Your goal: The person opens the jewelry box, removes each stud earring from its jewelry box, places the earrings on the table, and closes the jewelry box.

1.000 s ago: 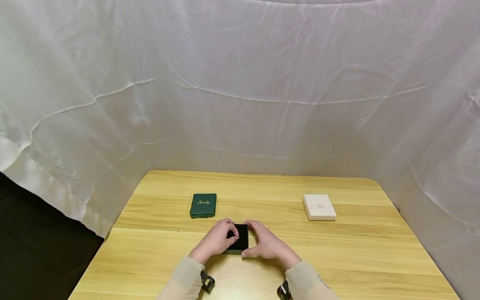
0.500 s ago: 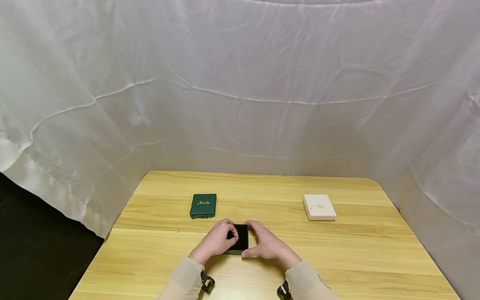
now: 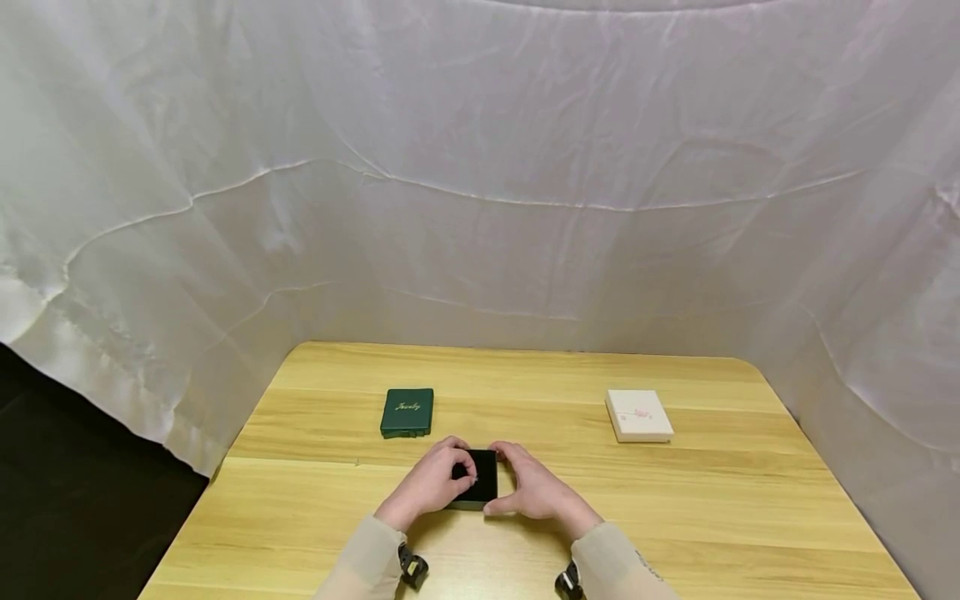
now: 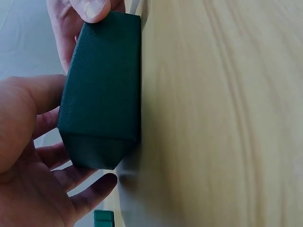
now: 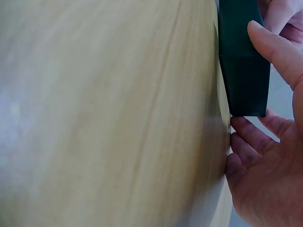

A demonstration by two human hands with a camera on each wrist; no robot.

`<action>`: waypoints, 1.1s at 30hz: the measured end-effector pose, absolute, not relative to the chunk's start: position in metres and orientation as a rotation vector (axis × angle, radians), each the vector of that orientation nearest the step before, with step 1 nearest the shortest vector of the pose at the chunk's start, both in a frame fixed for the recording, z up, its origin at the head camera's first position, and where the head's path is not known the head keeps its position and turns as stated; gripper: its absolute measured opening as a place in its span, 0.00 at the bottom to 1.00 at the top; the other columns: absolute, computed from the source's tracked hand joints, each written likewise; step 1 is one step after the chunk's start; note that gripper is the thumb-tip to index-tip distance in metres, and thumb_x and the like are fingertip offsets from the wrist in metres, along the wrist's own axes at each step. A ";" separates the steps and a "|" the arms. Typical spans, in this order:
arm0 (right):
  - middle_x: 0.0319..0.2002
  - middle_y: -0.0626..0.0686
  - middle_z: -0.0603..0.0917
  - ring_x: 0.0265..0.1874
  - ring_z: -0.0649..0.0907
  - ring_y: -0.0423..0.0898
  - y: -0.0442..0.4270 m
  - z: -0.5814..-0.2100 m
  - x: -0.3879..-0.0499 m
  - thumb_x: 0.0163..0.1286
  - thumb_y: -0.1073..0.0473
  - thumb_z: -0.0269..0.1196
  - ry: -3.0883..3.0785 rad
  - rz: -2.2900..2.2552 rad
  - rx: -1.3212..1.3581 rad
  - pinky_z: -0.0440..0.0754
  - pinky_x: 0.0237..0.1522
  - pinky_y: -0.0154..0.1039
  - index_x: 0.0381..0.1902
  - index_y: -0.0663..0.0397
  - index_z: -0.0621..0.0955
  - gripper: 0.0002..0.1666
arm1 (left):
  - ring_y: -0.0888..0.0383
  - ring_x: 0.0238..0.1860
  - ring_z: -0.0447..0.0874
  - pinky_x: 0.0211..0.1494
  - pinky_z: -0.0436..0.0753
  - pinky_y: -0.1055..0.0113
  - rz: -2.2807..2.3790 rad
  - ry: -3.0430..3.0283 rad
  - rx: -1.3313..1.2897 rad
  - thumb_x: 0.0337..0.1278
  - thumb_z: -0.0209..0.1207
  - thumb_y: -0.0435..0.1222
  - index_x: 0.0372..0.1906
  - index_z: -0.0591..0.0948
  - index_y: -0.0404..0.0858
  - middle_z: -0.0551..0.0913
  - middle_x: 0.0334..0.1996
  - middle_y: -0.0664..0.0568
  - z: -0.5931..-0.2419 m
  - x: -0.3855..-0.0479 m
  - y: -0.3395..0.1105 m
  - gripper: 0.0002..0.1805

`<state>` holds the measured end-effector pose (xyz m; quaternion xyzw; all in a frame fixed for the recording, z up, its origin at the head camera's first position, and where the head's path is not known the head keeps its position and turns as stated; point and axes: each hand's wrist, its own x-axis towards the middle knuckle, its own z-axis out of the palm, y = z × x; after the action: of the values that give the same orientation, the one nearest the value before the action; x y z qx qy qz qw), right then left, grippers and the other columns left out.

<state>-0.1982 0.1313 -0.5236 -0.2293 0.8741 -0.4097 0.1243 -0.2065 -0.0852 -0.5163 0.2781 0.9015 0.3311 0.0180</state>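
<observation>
A dark green box [image 3: 489,483] with a black inside stands uncovered on the table between the hands. The left hand [image 3: 430,485] reaches over its left side, thumb and forefinger pinching a tiny shiny item above the black inside; what it is cannot be made out. Around the right side of the box curves the right hand [image 3: 536,490]. In the right wrist view, the thumb of the right hand [image 5: 274,184] lies on the near wall of the box [image 5: 246,85]. The left wrist view shows the left hand's [image 4: 28,161] other fingers beside the box [image 4: 102,85].
A flat green piece [image 3: 407,411] lettered in gold lies farther back on the left. A white box [image 3: 640,415] with a pink print sits at the back right. Pale cloth [image 3: 525,250] hangs behind and beside the wooden table [image 3: 712,500].
</observation>
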 end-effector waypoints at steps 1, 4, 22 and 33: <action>0.64 0.59 0.70 0.62 0.70 0.56 0.131 -0.524 -0.198 0.51 0.48 0.78 2.547 -1.197 -0.664 0.65 0.64 0.58 0.69 0.60 0.65 0.53 | 0.48 0.50 0.77 0.56 0.77 0.52 1.038 2.801 0.860 0.56 0.66 0.33 0.26 0.82 0.46 0.78 0.49 0.47 -0.516 -0.206 -0.086 0.07; 0.64 0.59 0.69 0.62 0.70 0.56 0.131 -0.524 -0.198 0.51 0.48 0.78 2.547 -1.201 -0.654 0.64 0.64 0.58 0.69 0.59 0.65 0.53 | 0.47 0.52 0.76 0.57 0.76 0.51 1.062 2.801 0.838 0.56 0.66 0.33 0.27 0.82 0.47 0.78 0.51 0.46 -0.514 -0.205 -0.088 0.07; 0.64 0.60 0.69 0.63 0.69 0.57 0.131 -0.524 -0.197 0.49 0.49 0.78 2.550 -1.219 -0.663 0.63 0.65 0.59 0.68 0.60 0.66 0.53 | 0.44 0.52 0.77 0.58 0.74 0.47 1.217 2.843 0.743 0.56 0.65 0.27 0.27 0.80 0.43 0.78 0.51 0.40 -0.494 -0.202 -0.127 0.09; 0.65 0.61 0.68 0.65 0.68 0.58 0.131 -0.522 -0.196 0.50 0.48 0.78 2.545 -1.201 -0.648 0.62 0.66 0.58 0.69 0.59 0.65 0.54 | 0.48 0.49 0.79 0.55 0.76 0.48 1.197 2.913 0.596 0.55 0.66 0.27 0.28 0.80 0.45 0.80 0.42 0.51 -0.498 -0.205 -0.171 0.10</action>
<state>-0.1956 0.1309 -0.5219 -0.2227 0.8743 -0.4124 0.1265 -0.2048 -0.1708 -0.4979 0.1858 0.9083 0.3734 -0.0317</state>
